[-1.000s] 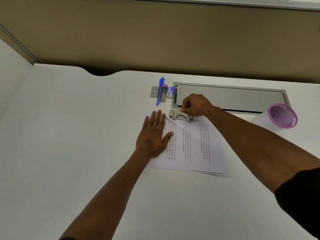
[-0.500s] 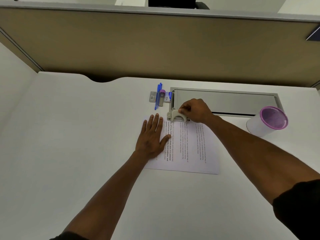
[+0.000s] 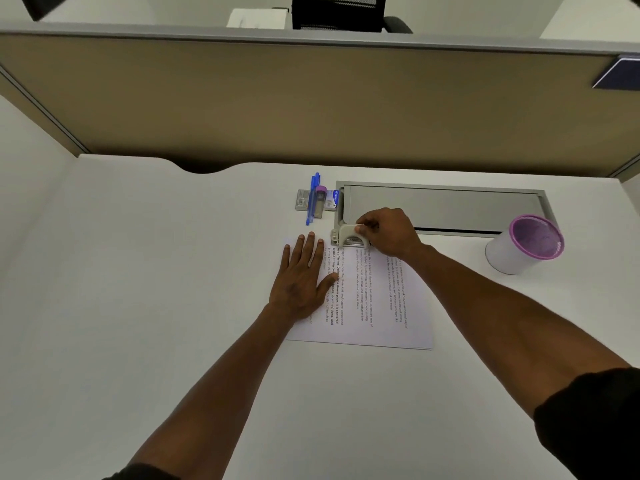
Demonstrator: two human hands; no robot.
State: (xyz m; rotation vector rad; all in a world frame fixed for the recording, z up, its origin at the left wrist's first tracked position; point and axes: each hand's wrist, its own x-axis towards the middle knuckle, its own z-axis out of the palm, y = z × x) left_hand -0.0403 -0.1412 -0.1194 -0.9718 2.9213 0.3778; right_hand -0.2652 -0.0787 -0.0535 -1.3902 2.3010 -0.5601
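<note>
White worktop (image 3: pixel 138 306) in a cubicle, tan partition (image 3: pixel 311 98) behind, a grey hatch (image 3: pixel 443 206) let into the surface. From my end, the step in hand looks like punching the sheets (image 3: pixel 381 306). They lie mid-worktop with the punch (image 3: pixel 348 237) sitting over their far edge. My right grip (image 3: pixel 388 233) is curled round the punch's lever, and my left grip (image 3: pixel 301 282) lies flat with straight fingers, pinning the near-left part of the paper. Next, I judge, comes a firm, straight press down on the lever while the left keeps the sheets square — any slip skews the holes. By count there is one punch and one stack, at least two sheets by the edges at its near side. Just left of the hatch lie two blue pens (image 3: pixel 313 195), one purple-capped grey thing (image 3: pixel 320 202) and two small boxes (image 3: pixel 302 199). One purple-rimmed cup (image 3: pixel 519 251) stands well off to the right.
</note>
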